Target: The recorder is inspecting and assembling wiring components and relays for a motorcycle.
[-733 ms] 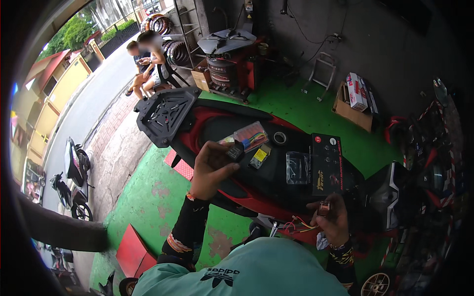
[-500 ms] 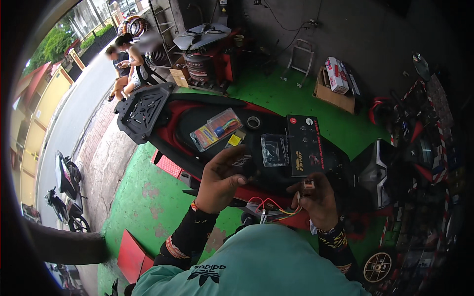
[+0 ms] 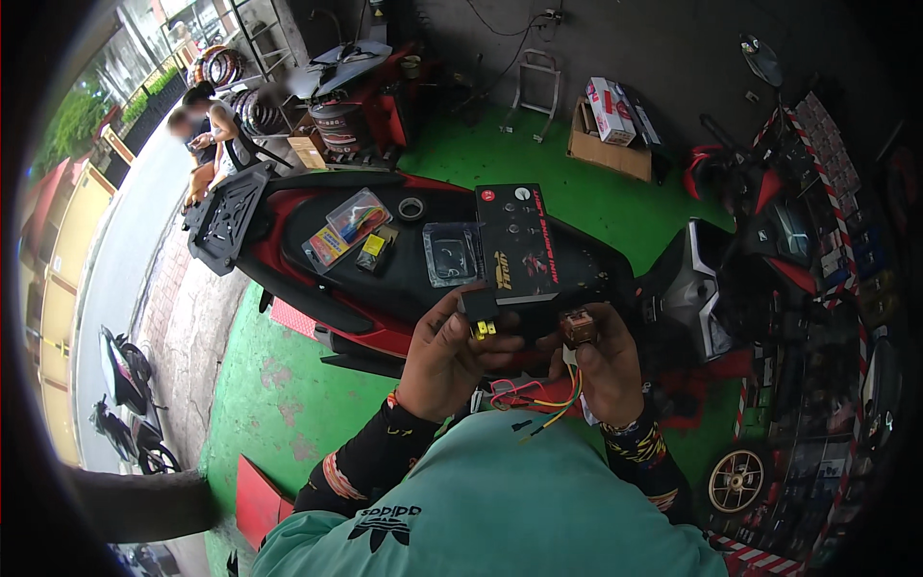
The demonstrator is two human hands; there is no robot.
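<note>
My left hand (image 3: 435,358) is closed on a small black relay (image 3: 478,306), whose flat yellow terminals point down. My right hand (image 3: 612,363) grips a brownish see-through relay (image 3: 578,328) between thumb and fingers. From a pale connector beneath it hang red, yellow and green wires (image 3: 567,394) with loose ends. Both hands are above the near side of a motor scooter's black seat (image 3: 394,288). On the seat, just beyond them, lie a black box (image 3: 527,245) and a clear plastic clamshell (image 3: 452,256).
Farther left on the seat are a blister pack (image 3: 348,231), a yellow-and-black small box (image 3: 373,250) and a tape roll (image 3: 411,208). A black rear rack (image 3: 231,216) juts out at the scooter's left end. Two people (image 3: 216,135) sit by the street.
My left hand has turned, so the black relay and its terminals show plainly. The two hands are slightly closer together, and the wires hang lower. The whole view has shifted, moving the scooter leftward.
</note>
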